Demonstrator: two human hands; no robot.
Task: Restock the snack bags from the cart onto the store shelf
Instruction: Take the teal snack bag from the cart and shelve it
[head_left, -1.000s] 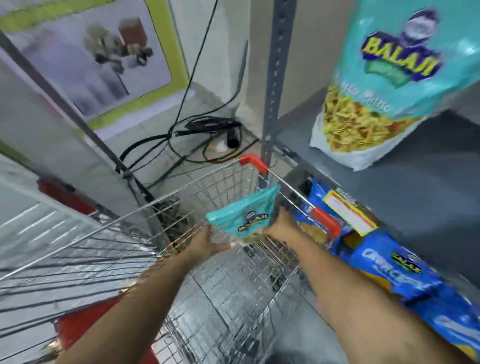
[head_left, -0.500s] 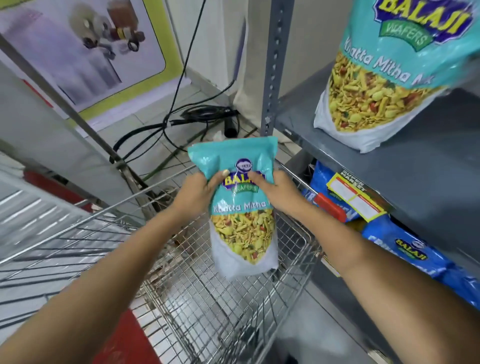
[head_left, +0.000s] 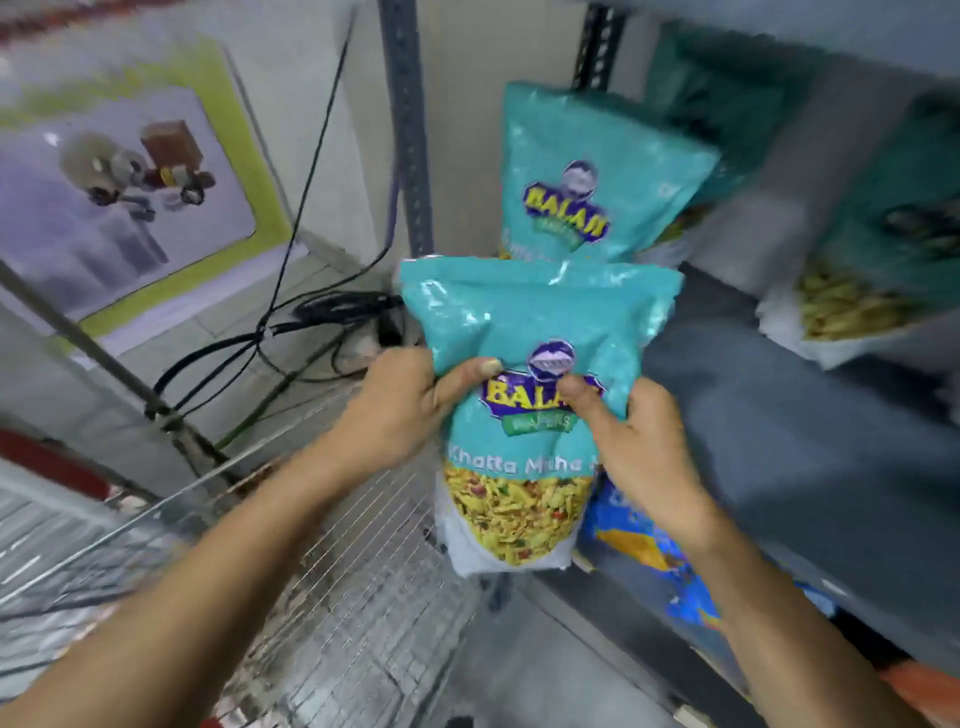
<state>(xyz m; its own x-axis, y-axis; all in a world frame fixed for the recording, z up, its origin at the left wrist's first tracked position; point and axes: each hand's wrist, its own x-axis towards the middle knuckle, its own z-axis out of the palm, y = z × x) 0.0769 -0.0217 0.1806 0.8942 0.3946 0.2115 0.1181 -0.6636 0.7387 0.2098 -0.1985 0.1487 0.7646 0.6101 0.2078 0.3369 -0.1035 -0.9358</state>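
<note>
I hold a teal Balaji snack bag (head_left: 524, 322) upright in both hands, in front of the grey shelf's left front corner. My left hand (head_left: 400, 410) grips its left edge with the thumb on the front. My right hand (head_left: 634, 441) grips its right side. Its lower part shows yellow mix through a clear window. Behind it a second teal bag (head_left: 597, 176) stands on the grey shelf (head_left: 789, 426). Another teal bag (head_left: 878, 249) leans at the right of that shelf. The wire cart (head_left: 332, 597) lies below my arms.
A perforated grey upright post (head_left: 410, 130) marks the shelf's left corner. Blue snack bags (head_left: 644, 551) fill the shelf level below. Black cables (head_left: 291, 332) lie on the floor beyond the cart, next to a poster (head_left: 130, 192) leaning on the wall.
The bag came up out of the cart and moved right, toward the shelf. My view has swung up and right, so more of the shelf and its bags shows.
</note>
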